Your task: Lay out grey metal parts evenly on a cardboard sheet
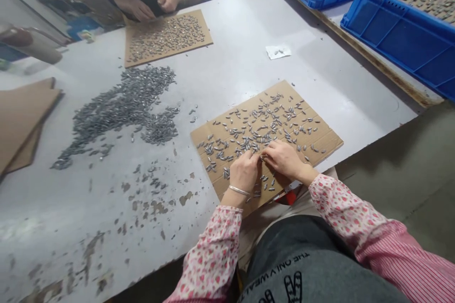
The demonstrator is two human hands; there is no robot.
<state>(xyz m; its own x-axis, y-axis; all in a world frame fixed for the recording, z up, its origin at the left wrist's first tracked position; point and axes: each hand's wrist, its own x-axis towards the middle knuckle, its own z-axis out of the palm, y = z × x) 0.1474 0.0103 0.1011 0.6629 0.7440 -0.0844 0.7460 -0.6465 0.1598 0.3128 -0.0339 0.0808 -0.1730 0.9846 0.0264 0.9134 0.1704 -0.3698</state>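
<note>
In front of me a cardboard sheet [322, 139] carries many small grey spindle-shaped metal pieces [275, 125], scattered singly and in loose clusters. My left hand [244, 173], with a bracelet at the wrist, is over the sheet's near part, fingers bent and closed together. Close beside it, my right hand [284, 158] has its thumb and fingers pinched, almost touching the left fingertips. Something tiny shows between the fingertips, but I cannot make it out. Left of the sheet, a large heap of the same grey pieces [117, 104] lies on the white table [234, 66].
Across the table a co-worker's hands [170, 1] are at another piece-covered cardboard sheet [208, 40]. Blue crates [394, 28] line the right side. A white paper scrap [277, 52] holds a few pieces. Stacked cardboard [24, 118] lies at the left.
</note>
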